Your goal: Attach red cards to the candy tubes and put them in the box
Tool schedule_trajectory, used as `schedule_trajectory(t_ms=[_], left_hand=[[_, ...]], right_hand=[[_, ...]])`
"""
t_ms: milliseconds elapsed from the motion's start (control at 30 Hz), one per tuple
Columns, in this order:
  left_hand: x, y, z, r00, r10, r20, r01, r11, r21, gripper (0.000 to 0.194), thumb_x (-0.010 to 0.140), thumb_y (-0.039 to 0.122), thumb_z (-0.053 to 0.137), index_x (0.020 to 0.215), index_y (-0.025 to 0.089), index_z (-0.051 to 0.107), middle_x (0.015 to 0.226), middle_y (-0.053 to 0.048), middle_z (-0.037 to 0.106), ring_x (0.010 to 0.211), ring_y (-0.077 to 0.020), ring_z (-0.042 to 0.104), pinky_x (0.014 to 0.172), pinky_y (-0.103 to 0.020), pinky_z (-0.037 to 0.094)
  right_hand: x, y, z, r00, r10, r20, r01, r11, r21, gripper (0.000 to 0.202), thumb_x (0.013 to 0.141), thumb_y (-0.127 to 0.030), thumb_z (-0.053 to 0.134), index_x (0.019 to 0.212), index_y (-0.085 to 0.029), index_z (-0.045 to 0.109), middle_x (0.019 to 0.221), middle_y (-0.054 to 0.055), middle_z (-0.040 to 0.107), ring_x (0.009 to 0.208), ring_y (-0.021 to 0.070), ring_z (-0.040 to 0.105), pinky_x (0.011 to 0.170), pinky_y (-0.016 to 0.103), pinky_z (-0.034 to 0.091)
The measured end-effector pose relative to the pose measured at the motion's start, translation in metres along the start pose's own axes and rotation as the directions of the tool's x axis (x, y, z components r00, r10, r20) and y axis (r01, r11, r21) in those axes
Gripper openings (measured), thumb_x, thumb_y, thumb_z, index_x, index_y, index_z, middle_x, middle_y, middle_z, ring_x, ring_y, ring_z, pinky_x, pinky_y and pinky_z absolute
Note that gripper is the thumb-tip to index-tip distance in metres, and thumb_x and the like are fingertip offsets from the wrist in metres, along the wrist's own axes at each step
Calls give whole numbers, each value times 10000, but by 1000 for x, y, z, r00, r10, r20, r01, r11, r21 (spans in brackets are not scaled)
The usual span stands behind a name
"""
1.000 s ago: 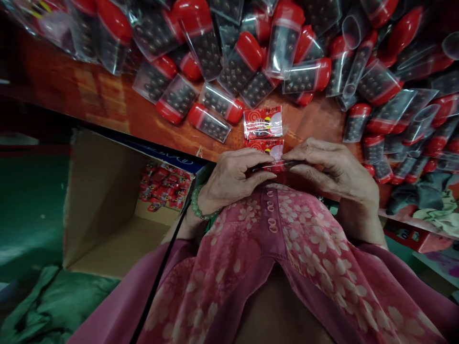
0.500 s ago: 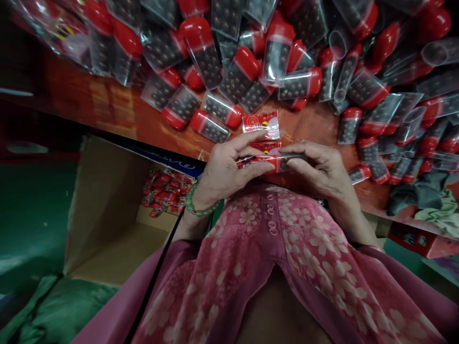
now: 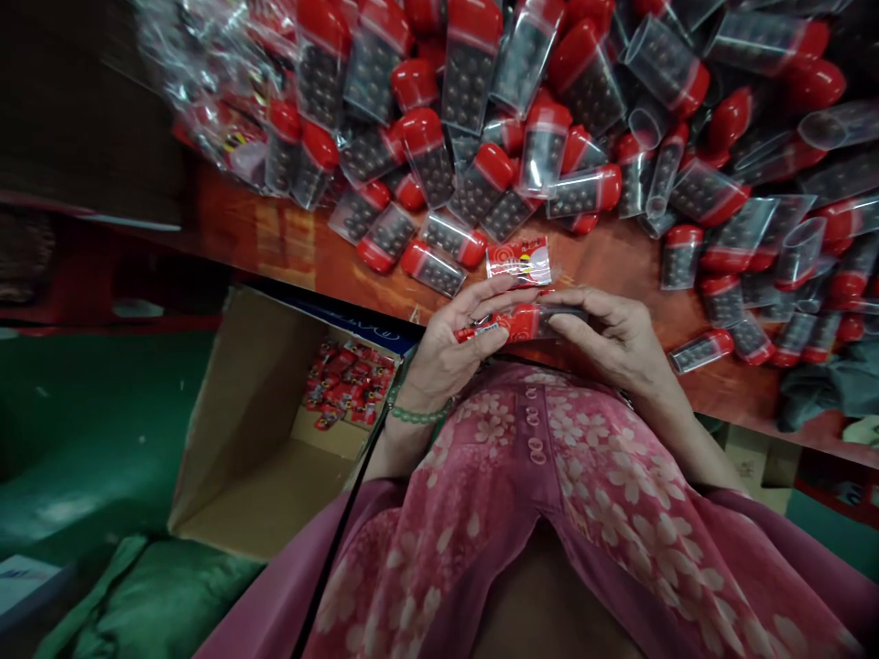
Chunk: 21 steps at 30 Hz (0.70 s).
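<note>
Between my two hands, at the table's near edge, lies a clear tube with a red cap [image 3: 526, 322], held sideways. My left hand [image 3: 463, 340] wears a green bead bracelet and grips the red end, where red printed wrapping shows. My right hand [image 3: 604, 328] pinches the clear, dark-filled end between thumb and fingers. Just beyond my fingertips a flat red printed packet [image 3: 520, 262] lies on the orange-brown table [image 3: 591, 253]. Several red-capped tubes of dark beads, such as one tube [image 3: 432, 267], lie behind it.
A large heap of red-capped tubes [image 3: 467, 87] covers the table's far side. An open cardboard box [image 3: 233, 412] stands below the edge at left, with small red packets [image 3: 347, 383] inside. Dark cloth [image 3: 824, 389] lies at right.
The view has shifted, so table and box appear further right. My left fingers have moved along the tube, and more red printed wrapping shows on it. Both hands still hold it.
</note>
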<state>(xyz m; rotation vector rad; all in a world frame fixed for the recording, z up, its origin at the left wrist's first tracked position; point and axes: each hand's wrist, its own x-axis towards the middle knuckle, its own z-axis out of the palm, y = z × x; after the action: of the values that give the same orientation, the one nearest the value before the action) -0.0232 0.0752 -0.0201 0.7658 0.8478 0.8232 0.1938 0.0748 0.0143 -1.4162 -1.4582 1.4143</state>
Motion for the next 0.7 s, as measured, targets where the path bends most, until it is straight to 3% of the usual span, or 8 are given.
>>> schedule_trajectory(t_ms=[233,467,567,700], left_hand=[[1,1,-2,998,23,66,-24,1000,18,530,885,365,817,1370,277,622,1422,-107,708,1298,-247,705,1098,-372,586],[9,10,-5,986,-29,161,4,989,148,704,876,433,821,1496,273,528,1479,-142,660,1383,-284,644,1091,-370,593],[14,11,-7,988,-9,153,-22,979,203,720,850,468,839,1483,290,546,1483,-134,656,1410,-294,620,1073,-371,605],[16,7,-12,993,56,103,-79,969,235,744,841,616,791,1469,301,547,1450,-140,675,1298,-290,700,972,-365,649]], right_hand=[[2,-3,-6,994,39,103,-35,999,-41,264,988,-397,675,1153,-227,791,1093,47,829,972,209,778,922,375,620],[11,0,-17,928,-108,357,167,976,-139,399,1005,-400,652,1389,-299,687,1304,64,772,1174,242,742,1029,416,595],[9,4,-16,923,-133,361,199,968,-152,360,1009,-358,651,1351,-266,712,1258,83,776,1127,230,744,990,399,601],[4,4,-10,949,-139,282,180,975,-128,328,1018,-328,631,1327,-274,729,1134,63,797,1005,203,747,919,374,607]])
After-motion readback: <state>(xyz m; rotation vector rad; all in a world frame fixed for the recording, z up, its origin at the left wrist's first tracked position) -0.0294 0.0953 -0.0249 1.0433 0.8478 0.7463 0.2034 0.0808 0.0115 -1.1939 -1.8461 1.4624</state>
